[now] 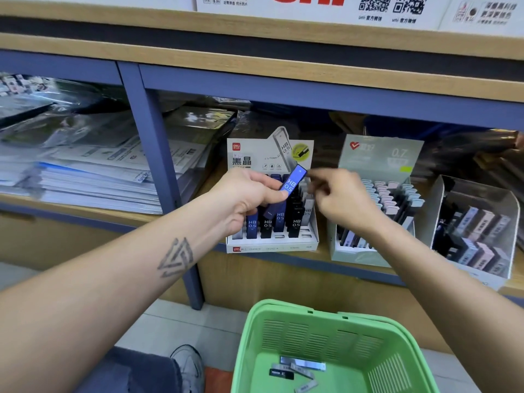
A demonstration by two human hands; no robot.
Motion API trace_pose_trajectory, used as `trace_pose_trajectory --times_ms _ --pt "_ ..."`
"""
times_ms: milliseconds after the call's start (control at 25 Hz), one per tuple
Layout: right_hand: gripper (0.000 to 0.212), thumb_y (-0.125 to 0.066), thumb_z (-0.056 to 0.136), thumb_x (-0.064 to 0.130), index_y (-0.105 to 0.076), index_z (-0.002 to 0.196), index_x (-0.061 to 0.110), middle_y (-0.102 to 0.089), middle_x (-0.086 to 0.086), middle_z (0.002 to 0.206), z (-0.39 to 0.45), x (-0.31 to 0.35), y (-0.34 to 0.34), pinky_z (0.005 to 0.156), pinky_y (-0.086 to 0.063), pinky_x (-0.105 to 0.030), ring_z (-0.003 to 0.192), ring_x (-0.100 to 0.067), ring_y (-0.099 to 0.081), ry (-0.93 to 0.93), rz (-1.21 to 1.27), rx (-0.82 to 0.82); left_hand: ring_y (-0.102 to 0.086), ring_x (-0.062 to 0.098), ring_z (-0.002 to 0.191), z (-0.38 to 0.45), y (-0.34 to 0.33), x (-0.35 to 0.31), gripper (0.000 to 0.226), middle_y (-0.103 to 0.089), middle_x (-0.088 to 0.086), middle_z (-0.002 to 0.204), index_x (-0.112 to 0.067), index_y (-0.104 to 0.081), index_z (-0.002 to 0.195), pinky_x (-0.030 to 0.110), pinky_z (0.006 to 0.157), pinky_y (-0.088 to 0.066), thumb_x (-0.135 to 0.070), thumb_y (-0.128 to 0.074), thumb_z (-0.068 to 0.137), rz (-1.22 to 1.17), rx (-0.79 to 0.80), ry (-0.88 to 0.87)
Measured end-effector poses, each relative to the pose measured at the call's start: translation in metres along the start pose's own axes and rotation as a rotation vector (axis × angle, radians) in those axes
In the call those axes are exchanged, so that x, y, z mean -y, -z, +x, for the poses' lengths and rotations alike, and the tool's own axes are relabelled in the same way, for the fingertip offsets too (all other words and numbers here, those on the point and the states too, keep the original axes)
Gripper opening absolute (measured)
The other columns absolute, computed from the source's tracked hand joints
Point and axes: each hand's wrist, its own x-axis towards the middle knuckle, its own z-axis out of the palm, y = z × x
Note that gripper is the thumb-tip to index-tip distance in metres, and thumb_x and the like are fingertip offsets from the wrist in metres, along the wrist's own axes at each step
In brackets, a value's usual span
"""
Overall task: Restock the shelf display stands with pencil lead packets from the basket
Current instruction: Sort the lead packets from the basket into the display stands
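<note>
Left hand (249,194) pinching a blue HB 0.5 lead packet (293,178) above the white display stand (272,245), long axis tilted, top end pointing up-right, right hand (340,199) blurred beside it, fingers loosely curled, grasping nothing, green basket (326,336) below holding loose packets (300,367)

Three display stands (272,245) side by side on shelf (354,262), basket (283,321) below.

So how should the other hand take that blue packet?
Pinch the free upper end of the slim blue HB 0.5 lead packet from the right: it tilts up-right, the left hand covers its lower end, and the right hand is alongside.
</note>
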Motion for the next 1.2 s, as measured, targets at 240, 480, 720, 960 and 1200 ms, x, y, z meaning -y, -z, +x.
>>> trace_pose_trajectory --times_ms 240,480,720,960,1200 --pt "0.014 -0.070 0.090 -0.002 -0.072 0.099 0.009 -0.072 -0.022 0.085 -0.002 0.028 0.012 0.068 -0.057 -0.028 0.073 -0.023 -0.067 -0.028 0.718 0.020 -0.066 0.015 0.073 0.002 0.001 0.004 0.019 -0.073 0.004 0.077 -0.013 -0.077 0.085 0.023 0.067 -0.054 -0.001 -0.085 0.072 0.106 0.003 -0.180" --pt "0.015 -0.077 0.087 0.010 -0.075 0.095 0.023 -0.072 0.006 0.086 -0.004 0.014 -0.010 0.078 -0.053 -0.023 0.083 -0.010 -0.067 0.095 0.158 -0.008 -0.059 0.027 0.114 0.007 0.008 0.012 0.041 -0.068 0.001 0.121 -0.021 -0.067 0.122 0.040 0.091 -0.053 -0.013 -0.056 0.085 1.110 0.052 -0.546" --pt "0.014 -0.079 0.084 0.009 -0.069 0.086 0.019 -0.068 0.011 0.078 -0.013 0.011 -0.031 0.072 -0.053 -0.025 0.078 -0.010 -0.065 0.106 0.232 -0.106 -0.037 0.024 0.141 0.008 0.018 0.021 0.069 -0.036 0.001 0.156 -0.020 -0.030 0.155 0.041 0.109 -0.041 -0.010 -0.051 0.090 1.397 0.282 -0.531" --pt "0.013 -0.080 0.082 0.006 -0.070 0.082 0.014 -0.069 0.007 0.079 -0.014 0.010 -0.035 0.067 -0.046 -0.012 0.079 -0.006 -0.062 0.097 0.281 -0.156 -0.038 0.023 0.140 0.007 0.018 0.019 0.065 -0.038 0.006 0.155 -0.011 -0.034 0.152 0.037 0.111 -0.039 -0.010 -0.053 0.089 1.428 0.301 -0.527" --pt "0.016 -0.081 0.081 0.004 -0.069 0.076 0.014 -0.068 0.009 0.077 -0.009 0.009 -0.033 0.071 -0.052 -0.020 0.076 -0.006 -0.064 0.108 0.293 -0.064 -0.039 0.024 0.140 0.006 0.017 0.016 0.066 -0.037 0.006 0.155 -0.011 -0.033 0.152 0.037 0.110 -0.040 -0.009 -0.054 0.090 1.428 0.302 -0.514"
